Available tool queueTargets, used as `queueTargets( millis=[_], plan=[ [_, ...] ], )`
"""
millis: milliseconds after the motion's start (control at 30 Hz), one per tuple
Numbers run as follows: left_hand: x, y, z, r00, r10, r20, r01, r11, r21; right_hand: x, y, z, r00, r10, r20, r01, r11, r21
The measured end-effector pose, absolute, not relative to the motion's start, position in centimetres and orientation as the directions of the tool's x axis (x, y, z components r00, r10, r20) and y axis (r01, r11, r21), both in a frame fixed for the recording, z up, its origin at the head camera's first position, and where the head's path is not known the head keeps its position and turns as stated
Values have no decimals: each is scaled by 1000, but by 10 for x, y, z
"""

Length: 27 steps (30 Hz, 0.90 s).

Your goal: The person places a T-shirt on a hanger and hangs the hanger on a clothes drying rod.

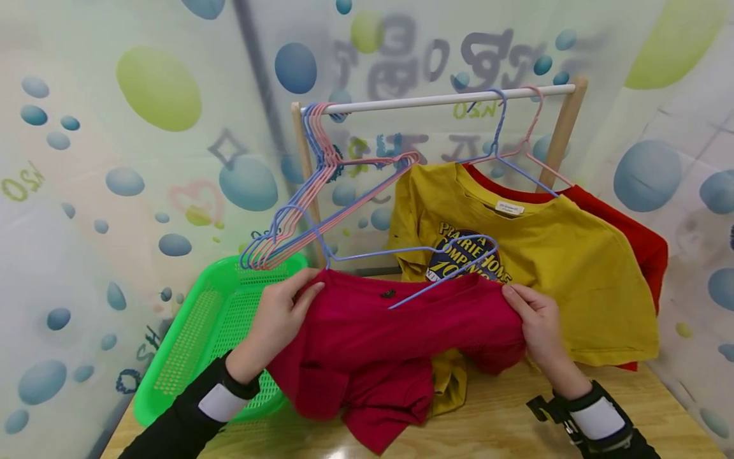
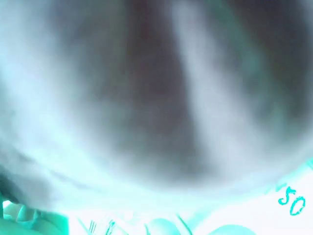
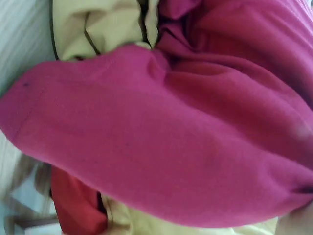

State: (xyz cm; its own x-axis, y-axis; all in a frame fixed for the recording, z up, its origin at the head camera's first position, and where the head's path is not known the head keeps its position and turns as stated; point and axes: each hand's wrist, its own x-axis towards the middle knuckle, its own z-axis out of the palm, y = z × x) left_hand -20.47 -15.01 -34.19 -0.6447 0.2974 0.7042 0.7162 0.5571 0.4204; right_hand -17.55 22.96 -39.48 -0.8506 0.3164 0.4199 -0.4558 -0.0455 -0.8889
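A crimson shirt [image 1: 395, 319] is stretched between my two hands in the head view. My left hand [image 1: 281, 319] pinches its left shoulder, and my right hand [image 1: 536, 319] pinches the right shoulder. A blue hanger [image 1: 384, 254] lies over the neck opening. Its left end goes down by the collar near my left hand, while the right arm loops out above the fabric and its lower bar dips into the neckline. In the right wrist view the shirt's sleeve [image 3: 137, 132] fills most of the picture. The left wrist view is mostly blurred, washed-out fabric.
A white rail [image 1: 413, 102] on wooden posts stands behind. Several pink and blue hangers [image 1: 327, 185] hang at its left. A yellow shirt [image 1: 550, 274] and a red shirt [image 1: 642, 236] hang at its right. A green basket [image 1: 166, 370] sits left on the wooden table [image 1: 636, 421].
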Motion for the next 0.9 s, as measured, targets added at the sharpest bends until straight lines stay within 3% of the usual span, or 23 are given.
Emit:
queueTargets(
  millis=[300,600,900],
  plan=[
    [-204,-155,-349,-578,374,725,762,565,316,-173,242,-383,-809,401,429,-496,-77,-865],
    [-205,-158,-354,-589,385,710,754,578,312,-169,246,-380,-784,449,429,-496,-37,-868],
    [-201,-153,-354,-541,403,738,777,575,256,-168,249,-382,-753,344,560,-463,327,-824]
  ],
)
